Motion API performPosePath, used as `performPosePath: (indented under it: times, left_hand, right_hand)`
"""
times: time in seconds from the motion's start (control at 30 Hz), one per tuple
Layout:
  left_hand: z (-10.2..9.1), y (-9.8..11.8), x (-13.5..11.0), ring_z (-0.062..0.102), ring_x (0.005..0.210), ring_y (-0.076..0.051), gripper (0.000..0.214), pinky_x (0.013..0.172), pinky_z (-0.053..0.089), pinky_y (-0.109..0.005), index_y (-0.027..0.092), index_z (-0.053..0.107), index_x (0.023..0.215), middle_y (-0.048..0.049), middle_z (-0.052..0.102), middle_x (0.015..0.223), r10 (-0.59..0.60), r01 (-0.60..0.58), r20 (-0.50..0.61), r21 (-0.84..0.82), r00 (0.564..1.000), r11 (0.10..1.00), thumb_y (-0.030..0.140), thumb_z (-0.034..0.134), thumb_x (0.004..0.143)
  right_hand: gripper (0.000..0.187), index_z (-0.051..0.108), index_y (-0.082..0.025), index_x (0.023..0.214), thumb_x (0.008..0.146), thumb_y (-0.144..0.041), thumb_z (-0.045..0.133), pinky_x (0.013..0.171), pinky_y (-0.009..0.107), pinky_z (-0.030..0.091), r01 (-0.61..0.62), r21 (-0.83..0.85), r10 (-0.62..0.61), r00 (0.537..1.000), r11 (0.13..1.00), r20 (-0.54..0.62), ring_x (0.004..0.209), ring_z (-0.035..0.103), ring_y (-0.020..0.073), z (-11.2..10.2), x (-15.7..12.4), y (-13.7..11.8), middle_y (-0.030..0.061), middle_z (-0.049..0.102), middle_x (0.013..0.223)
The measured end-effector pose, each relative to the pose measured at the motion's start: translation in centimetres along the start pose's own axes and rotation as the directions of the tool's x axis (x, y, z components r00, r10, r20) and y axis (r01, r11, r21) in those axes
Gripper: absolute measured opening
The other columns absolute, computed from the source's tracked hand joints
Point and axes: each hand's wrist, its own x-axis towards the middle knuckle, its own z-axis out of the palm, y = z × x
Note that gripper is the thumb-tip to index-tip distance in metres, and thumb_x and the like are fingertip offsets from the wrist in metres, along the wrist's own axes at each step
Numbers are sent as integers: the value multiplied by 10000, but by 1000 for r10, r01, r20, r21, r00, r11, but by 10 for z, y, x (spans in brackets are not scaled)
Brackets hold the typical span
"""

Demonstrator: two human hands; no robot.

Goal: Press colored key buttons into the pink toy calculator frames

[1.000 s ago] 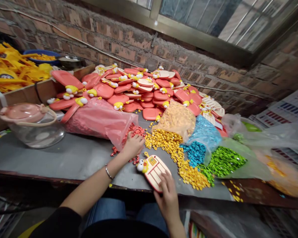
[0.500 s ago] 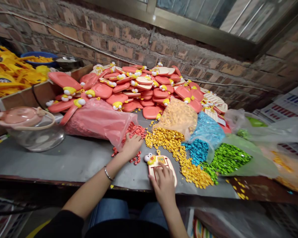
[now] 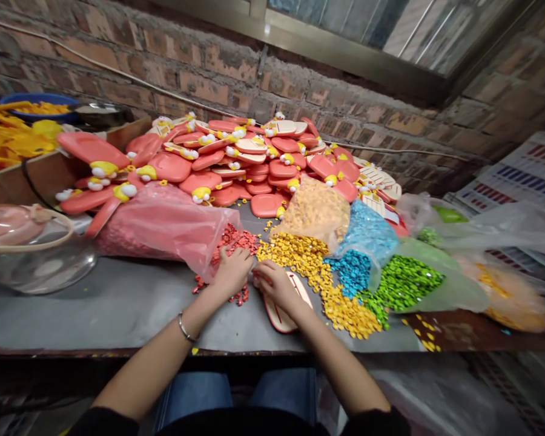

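Note:
My left hand (image 3: 231, 271) rests curled on a scatter of small red pieces (image 3: 231, 240) spilling from a pink plastic bag (image 3: 163, 223). My right hand (image 3: 277, 284) lies over the top of a cream and red toy board (image 3: 285, 307) on the grey table (image 3: 118, 303), fingers bent toward the left hand. The two hands almost touch. What the fingertips pinch is too small to see. Yellow pieces (image 3: 318, 266) lie just right of the board.
Behind stands a big heap of red toy boards (image 3: 236, 163). Bags of orange (image 3: 318, 209), blue (image 3: 366, 233) and green pieces (image 3: 404, 281) lie to the right. A clear jar with a pink lid (image 3: 22, 242) sits at the left; yellow parts (image 3: 9, 136) fill a box behind it.
My right hand has moved up the toy board, from its lower end to its top, and now covers the yellow head, close to my left hand. The left hand stayed on the red pieces.

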Motion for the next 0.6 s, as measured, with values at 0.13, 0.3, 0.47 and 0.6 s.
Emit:
performPosePath:
  times: [0.13,0.3,0.47,0.6]
  left_hand:
    - [3,11,-5,522,1044,-257,126,969,286,-506,196,600,966,-60,613,1049,101,-96,45,-115,994,989,222,552,853]
    - [10,21,-12,484,1145,-294,518,1004,242,-524,226,534,1173,-86,574,1218,222,-195,87,-242,971,950,516,678,768]
    - [18,24,-15,427,1253,-339,741,1036,175,-574,227,457,1314,-132,498,1380,260,-213,127,-296,957,931,594,706,720]
    - [21,26,-15,400,1286,-366,889,1046,140,-611,217,417,1368,-156,475,1417,284,-232,150,-291,947,928,692,698,670]
  right_hand:
    - [113,665,-220,927,897,-258,562,821,344,506,-122,125,155,939,985,-306,925,620,205,-35,-38,19,64,652,952]
    - [72,662,-203,861,871,-242,602,730,337,490,-259,-7,245,923,966,-297,804,603,201,-47,-55,48,51,661,858]
    - [134,657,-195,781,872,-148,571,794,373,443,-221,-306,145,957,926,-252,877,547,238,-43,-55,55,71,663,830]
    - [163,644,-197,762,882,-137,553,744,349,434,-184,-331,114,969,926,-220,821,525,222,-45,-69,53,63,640,797]
